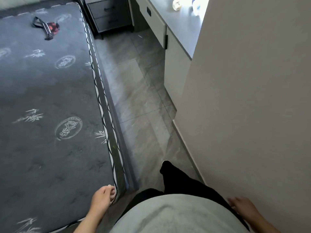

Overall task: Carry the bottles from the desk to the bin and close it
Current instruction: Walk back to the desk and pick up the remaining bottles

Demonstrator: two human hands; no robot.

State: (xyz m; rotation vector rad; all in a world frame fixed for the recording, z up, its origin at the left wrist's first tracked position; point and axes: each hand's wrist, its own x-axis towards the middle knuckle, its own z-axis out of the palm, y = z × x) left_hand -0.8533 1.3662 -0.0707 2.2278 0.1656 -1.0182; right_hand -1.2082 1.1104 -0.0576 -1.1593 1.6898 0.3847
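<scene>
Bottles (196, 5) lie far off at the top right, on the grey desk (183, 36), washed out by bright light so that only a pale shape with a blue patch can be made out; how many there are cannot be told. A yellowish lump (176, 4) sits just left of them on the same desk. Both hands are near, at the bottom, well apart from the bottles and holding nothing. The left hand (102, 197) hangs beside the near corner of the mattress (42, 98), its fingers loosely curled, fingertips touching or almost touching the mattress edge. The right hand (242, 206) hangs close to the pale wall (252, 98) on the right, fingers relaxed and slightly spread. Between the hands show a grey shirt and a dark trouser leg stepping forward on the grey tiled floor (134, 98). A small red and black bag (48, 28) with a strap lies on the far part of the mattress. A dark bedside cabinet (109, 14) with drawers stands at the far end of the floor.
</scene>
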